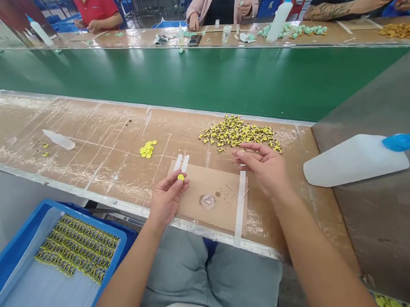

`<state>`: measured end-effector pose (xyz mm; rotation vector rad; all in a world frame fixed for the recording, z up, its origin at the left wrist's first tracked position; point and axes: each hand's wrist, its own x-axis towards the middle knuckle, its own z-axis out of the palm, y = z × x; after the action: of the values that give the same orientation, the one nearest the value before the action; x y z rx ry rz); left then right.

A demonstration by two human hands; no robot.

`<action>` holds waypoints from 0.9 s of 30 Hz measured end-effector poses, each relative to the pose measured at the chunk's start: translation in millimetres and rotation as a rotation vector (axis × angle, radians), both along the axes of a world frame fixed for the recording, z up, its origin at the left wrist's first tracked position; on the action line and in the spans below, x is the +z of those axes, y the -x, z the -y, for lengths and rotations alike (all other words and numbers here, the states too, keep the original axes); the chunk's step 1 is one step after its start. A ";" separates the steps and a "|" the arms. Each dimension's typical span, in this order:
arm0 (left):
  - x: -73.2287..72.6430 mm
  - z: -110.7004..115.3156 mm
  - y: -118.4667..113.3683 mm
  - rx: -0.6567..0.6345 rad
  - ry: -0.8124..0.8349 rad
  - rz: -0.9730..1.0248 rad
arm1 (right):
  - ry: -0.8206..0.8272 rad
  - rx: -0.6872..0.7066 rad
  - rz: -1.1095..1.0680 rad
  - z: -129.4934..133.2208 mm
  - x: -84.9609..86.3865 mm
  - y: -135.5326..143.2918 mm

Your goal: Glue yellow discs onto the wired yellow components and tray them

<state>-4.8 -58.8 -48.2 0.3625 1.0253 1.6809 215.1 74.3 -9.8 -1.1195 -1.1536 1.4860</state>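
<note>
Between the thumb and fingers of my left hand (167, 196) is a small round yellow disc (181, 177), held above the left edge of a cardboard sheet (197, 211). My right hand (264, 167) hovers at the near side of a pile of small yellow and black pieces (236, 131). Its fingers are stretched forward with the thumb close to them; whether anything is between the fingertips is too small to tell. On the cardboard lies a small round clear dish (207, 201). More yellow discs (147, 149) form a little heap left of the cardboard.
A white squeeze bottle with a blue nozzle (356, 159) leans at the right panel. A small white bottle (59, 139) lies at left. Below, a blue tray (34, 216) holds rows of yellow-black pieces. Beyond the green belt (207, 80), several people work at another bench.
</note>
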 end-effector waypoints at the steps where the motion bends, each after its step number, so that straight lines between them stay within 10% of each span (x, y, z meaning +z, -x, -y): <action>1: -0.5 0.0 0.1 0.000 -0.002 0.003 | -0.017 -0.002 0.004 7.0 2.0 0.5; 11: 2.5 -1.1 -2.6 -0.005 0.010 0.011 | -0.033 -0.006 -0.031 86.1 -14.8 12.6; 27: -1.1 0.4 -1.7 -0.047 -0.013 0.001 | -0.522 -0.145 0.377 108.2 -40.2 24.1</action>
<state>-3.1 -59.2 -49.3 0.3914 0.9987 1.6462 191.0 -33.9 -49.9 -1.1027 -1.5682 0.8057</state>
